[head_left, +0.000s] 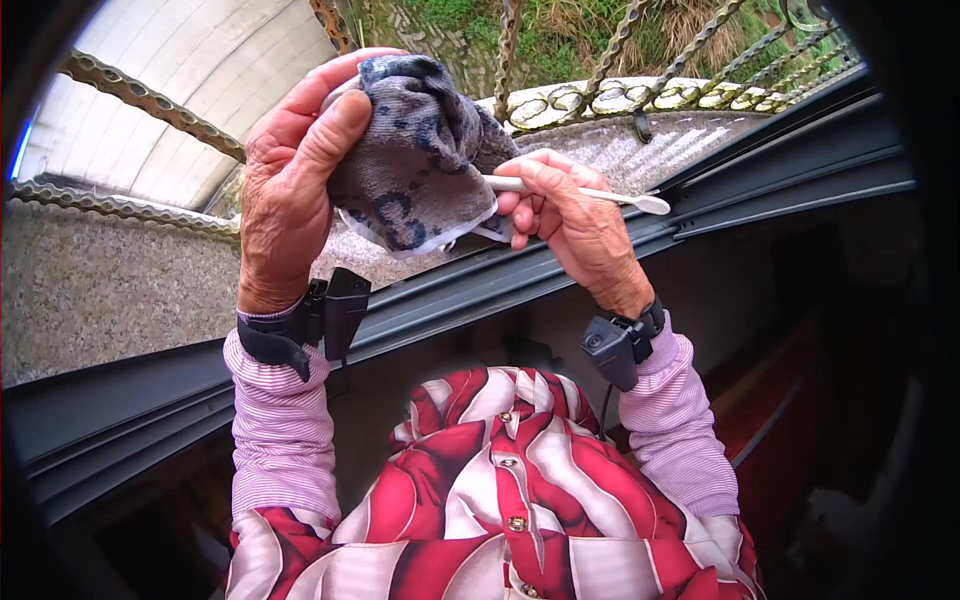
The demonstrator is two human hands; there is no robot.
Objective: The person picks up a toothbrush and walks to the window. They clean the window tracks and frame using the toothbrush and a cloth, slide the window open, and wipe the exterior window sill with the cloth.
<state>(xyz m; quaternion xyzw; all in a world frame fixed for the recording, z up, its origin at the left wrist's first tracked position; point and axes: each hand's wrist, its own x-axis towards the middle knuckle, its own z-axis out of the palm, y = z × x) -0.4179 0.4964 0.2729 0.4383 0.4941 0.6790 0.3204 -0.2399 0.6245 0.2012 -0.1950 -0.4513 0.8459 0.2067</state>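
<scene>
My left hand (305,165) is closed on a grey cloth (405,175) with dark blue patterns and a white edge, bunched at the top and hanging down. The thumb presses on its face. To the right, my right hand (570,215) pinches a slim white stick (625,199) between thumb and fingers. One end of the stick is flattened and rounded like a small spoon and points right. Its other end meets the right side of the cloth, where the tip is hidden. Both hands are raised over the window sill.
Below the hands runs a dark metal window track (440,300). Beyond it lies a speckled stone ledge (120,285) with a twisted metal railing (150,110). Outside are a pale curved roof (220,60) and green plants (570,40). Each wrist carries a strapped black device (620,345).
</scene>
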